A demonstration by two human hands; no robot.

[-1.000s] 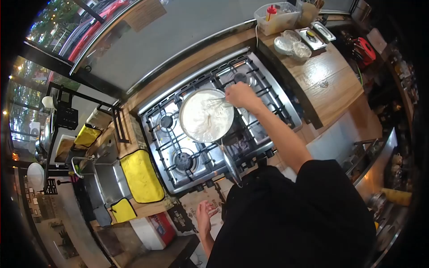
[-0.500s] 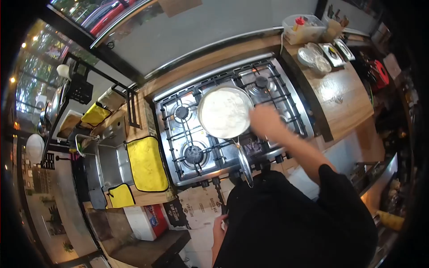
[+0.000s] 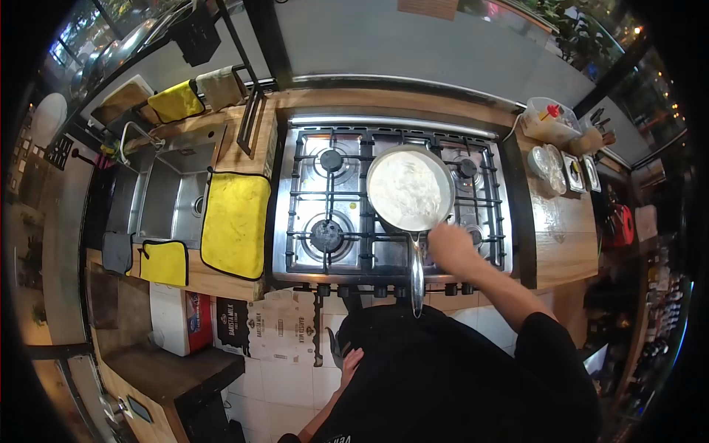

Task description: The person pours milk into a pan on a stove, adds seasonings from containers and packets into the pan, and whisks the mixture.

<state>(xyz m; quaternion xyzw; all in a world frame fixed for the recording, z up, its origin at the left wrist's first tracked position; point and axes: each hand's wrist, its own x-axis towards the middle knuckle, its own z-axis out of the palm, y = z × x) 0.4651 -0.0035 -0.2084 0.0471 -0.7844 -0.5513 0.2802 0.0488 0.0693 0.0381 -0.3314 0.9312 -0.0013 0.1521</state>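
A round pan (image 3: 419, 277) of white, creamy contents stands on the stove, its long metal handle pointing toward my body. My right hand (image 3: 452, 249) is closed beside the pan's lower right rim, right of the handle. The whisk, plain in the earliest frame in this hand, is hardly visible now. My left hand (image 3: 352, 363) rests low against my black clothing, fingers loosely extended, holding nothing visible.
The gas stove (image 3: 325, 255) has burners on both sides of the pan. Yellow cloths (image 3: 236, 221) lie left, beside the sink (image 3: 173, 192). On the right counter (image 3: 561, 251) are a plastic bin (image 3: 550, 127), wrapped bowls (image 3: 545, 166) and small metal trays. Cardboard covers part of the floor.
The view has turned and shifted. My right hand has moved from the pan's upper right side to its lower right, near the handle. My left hand has drawn in against my clothing.
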